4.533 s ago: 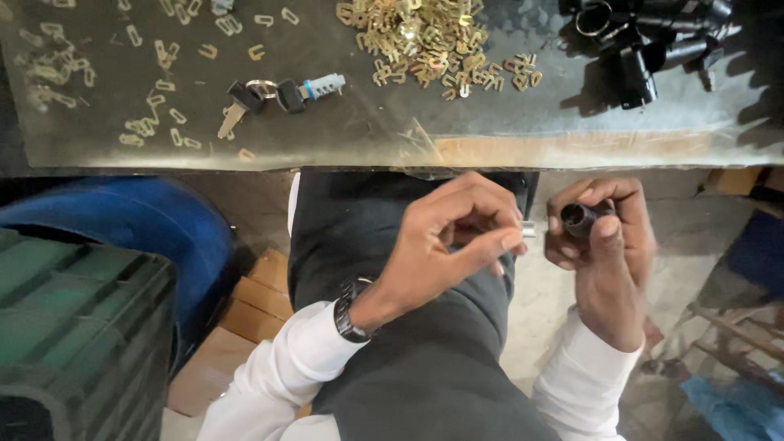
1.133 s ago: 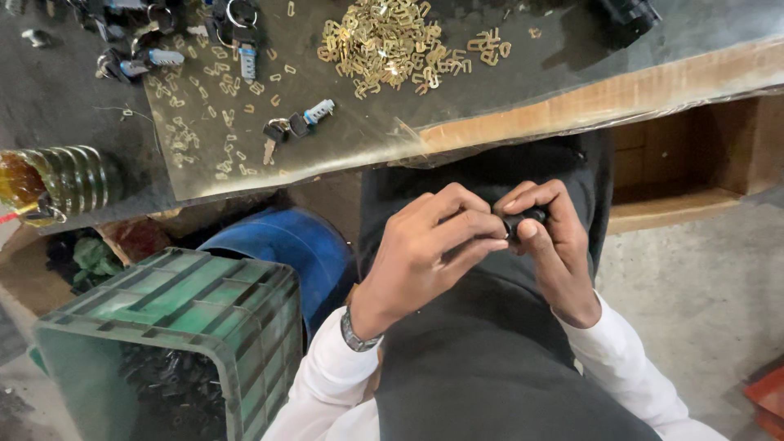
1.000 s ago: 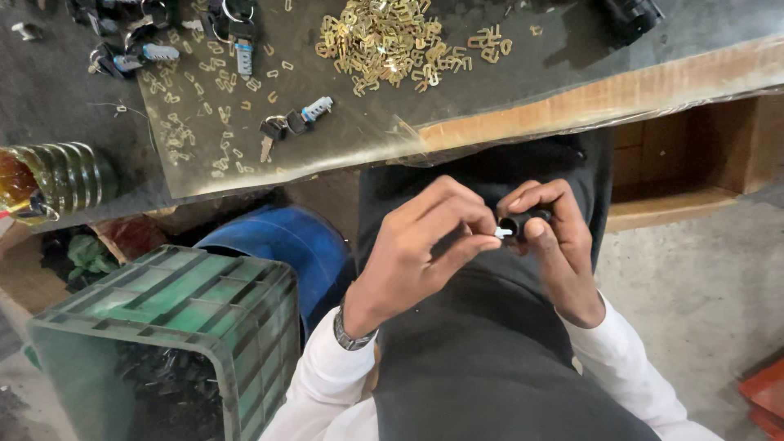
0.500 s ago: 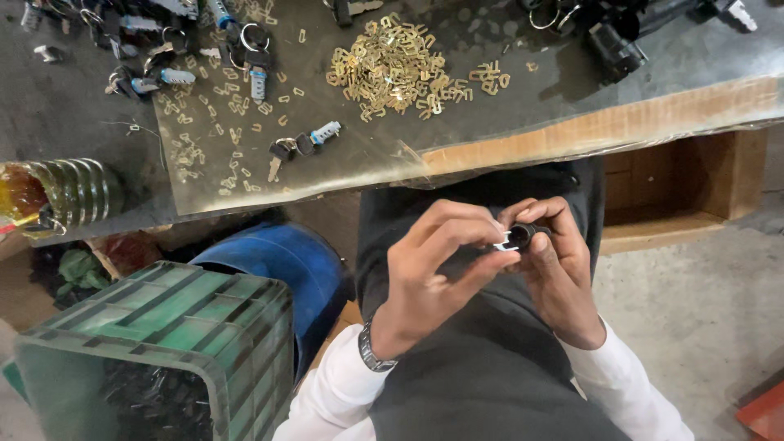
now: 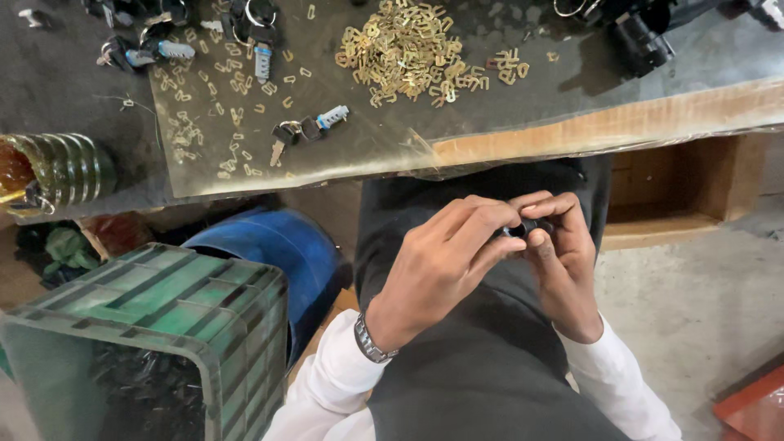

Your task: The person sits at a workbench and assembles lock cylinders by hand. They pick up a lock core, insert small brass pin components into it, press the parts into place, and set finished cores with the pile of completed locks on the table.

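Observation:
Over my lap, my left hand and my right hand meet around a small black lock cylinder. Both hands pinch it with thumb and fingertips; most of the part is hidden by the fingers. A metal watch sits on my left wrist. On the worktable above lie a heap of small brass pieces, more of them scattered loose, and a key joined to a cylinder.
A green plastic crate with dark parts inside stands at lower left beside a blue drum. A ribbed glass jar lies at the table's left end. Black lock parts are at the table's far right.
My hands have stayed together on the small black part, fingers shifting around it. The view has swung, so the table and crate sit differently in the frame.

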